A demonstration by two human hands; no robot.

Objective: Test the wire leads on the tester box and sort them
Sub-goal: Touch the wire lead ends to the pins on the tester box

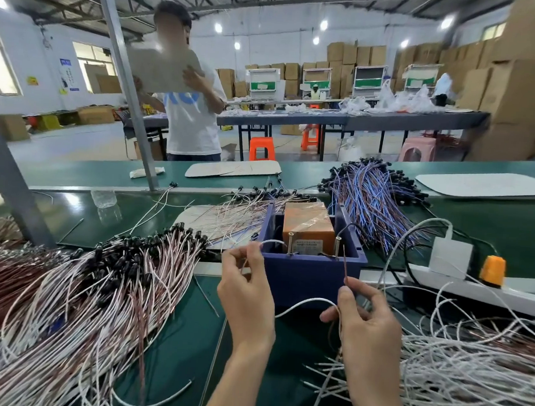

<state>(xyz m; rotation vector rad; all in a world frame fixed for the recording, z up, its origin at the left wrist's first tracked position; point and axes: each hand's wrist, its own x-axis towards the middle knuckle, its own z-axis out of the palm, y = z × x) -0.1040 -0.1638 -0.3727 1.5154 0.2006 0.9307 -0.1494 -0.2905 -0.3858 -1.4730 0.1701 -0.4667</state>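
The tester box (310, 270) is a blue open case holding an orange unit (307, 223), with two upright screw posts (290, 243) at its front rim. My left hand (247, 284) pinches a white wire lead (271, 242) that arcs to the left post. My right hand (369, 319) pinches a brown lead (345, 266) pointing up toward the right post (337, 246), and a white wire (306, 303) loops between the hands. Heaps of leads lie left (93, 285) and right (470, 372) of the box.
Blue and brown leads (371, 204) are piled behind the box. A white power strip (483, 288) with an orange lamp (493, 270) sits to the right. A person stands across the green conveyor table (70, 171), beside a slanted metal post (125, 79).
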